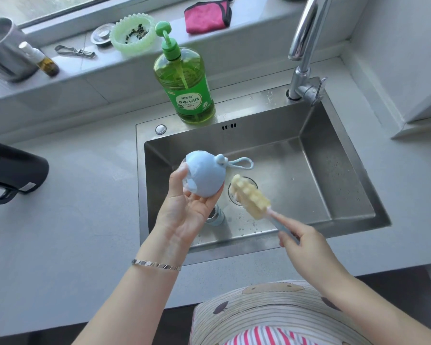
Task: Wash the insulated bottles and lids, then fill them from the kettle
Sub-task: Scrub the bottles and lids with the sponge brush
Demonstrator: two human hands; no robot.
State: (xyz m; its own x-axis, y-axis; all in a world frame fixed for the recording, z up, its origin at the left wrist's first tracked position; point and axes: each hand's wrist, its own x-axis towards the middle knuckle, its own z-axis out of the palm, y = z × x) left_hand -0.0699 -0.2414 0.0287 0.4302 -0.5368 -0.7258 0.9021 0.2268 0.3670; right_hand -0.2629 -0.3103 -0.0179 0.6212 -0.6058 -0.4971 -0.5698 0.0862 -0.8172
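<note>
The lid [205, 175] sits in the left hand [184, 210], cupped from below with palm up, thumb against its left side and fingers curled under it, held above the left part of the sink [259, 135]. The right hand [301, 242] grips the brush [250, 196] by its handle. The brush's long axis runs from that hand up and to the left, so the sponge tip lies just beside the lid's lower right; I cannot tell whether they touch. The lid shows its rounded outside to the sponge, and its loop [241, 163] trails right, above the brush. The lid's opening seems to face the thumb, so scrubbing inside probably calls for a turn of the left wrist. A bottle [215, 215] lies in the sink, mostly hidden under the left hand. The drain [253, 182] is behind the sponge. Soap [184, 88] stands on the back rim, the tap [306, 46] at the right corner, the kettle [13, 168] well apart on the counter to the left. Nothing stands between brush and lid.
</note>
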